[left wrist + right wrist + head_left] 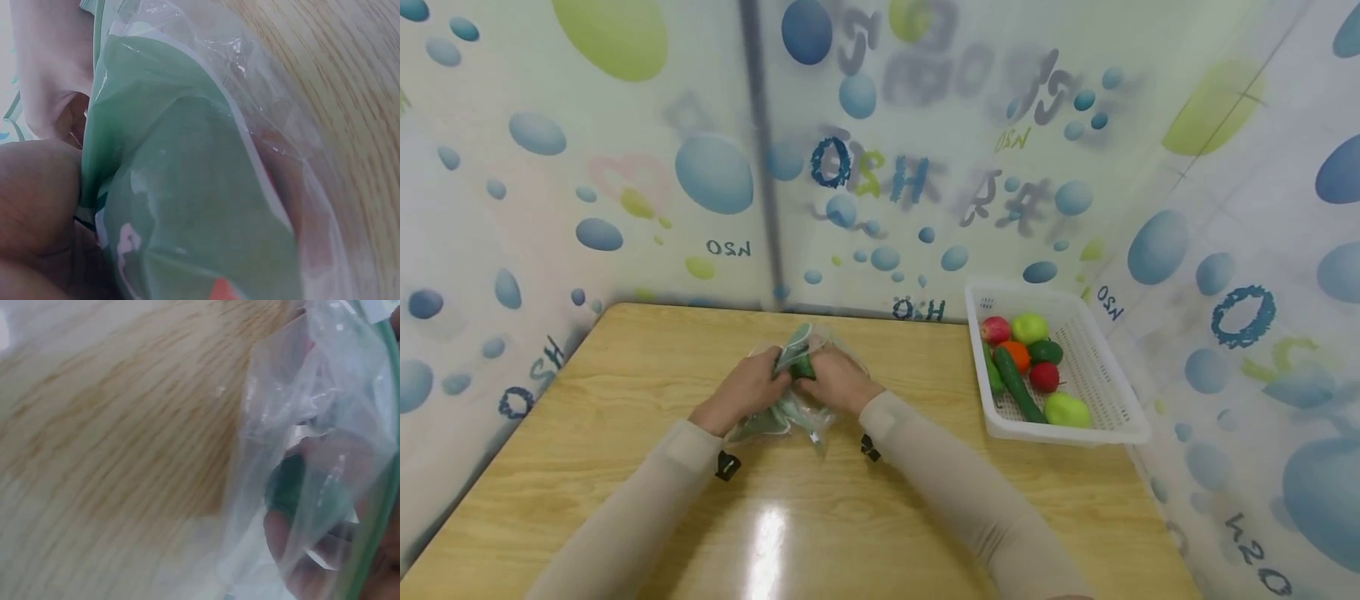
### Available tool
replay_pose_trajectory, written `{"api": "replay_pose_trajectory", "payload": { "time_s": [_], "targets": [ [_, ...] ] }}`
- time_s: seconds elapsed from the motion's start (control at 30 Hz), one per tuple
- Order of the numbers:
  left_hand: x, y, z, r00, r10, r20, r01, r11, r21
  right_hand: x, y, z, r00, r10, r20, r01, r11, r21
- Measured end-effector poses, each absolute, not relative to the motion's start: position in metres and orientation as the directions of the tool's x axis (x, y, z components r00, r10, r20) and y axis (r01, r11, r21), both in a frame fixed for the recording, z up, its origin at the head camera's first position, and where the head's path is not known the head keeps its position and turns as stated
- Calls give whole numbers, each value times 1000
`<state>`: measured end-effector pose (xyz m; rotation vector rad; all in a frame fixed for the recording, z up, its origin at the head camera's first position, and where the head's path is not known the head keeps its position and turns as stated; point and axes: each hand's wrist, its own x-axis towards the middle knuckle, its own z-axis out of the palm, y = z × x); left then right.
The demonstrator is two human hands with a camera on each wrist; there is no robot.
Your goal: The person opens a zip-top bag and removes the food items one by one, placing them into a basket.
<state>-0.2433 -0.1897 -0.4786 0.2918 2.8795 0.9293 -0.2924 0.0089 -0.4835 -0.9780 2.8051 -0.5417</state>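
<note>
A clear zip bag with a green printed panel lies over the table between the two hands. My left hand grips the bag near its mouth, thumb toward the middle. My right hand reaches into the bag and holds a dark green, rounded vegetable or fruit; its exact kind is hard to tell. Through the clear plastic, the right wrist view shows fingers curled round this dark green thing, beside the bag's green zip strip.
At the right of the wooden table stands a white perforated basket. It holds a cucumber, a red-pink fruit, an orange one, green apples and other produce. Patterned curtains surround the table.
</note>
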Motion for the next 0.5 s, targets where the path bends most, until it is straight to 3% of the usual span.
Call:
{"api": "replay_pose_trajectory", "payload": {
  "time_s": [0.5],
  "targets": [
    [-245, -191, -480, -977, 205, -56, 132, 793, 594, -276, 15, -463, -788, -615, 5, -592, 755, -282]
  ]
}}
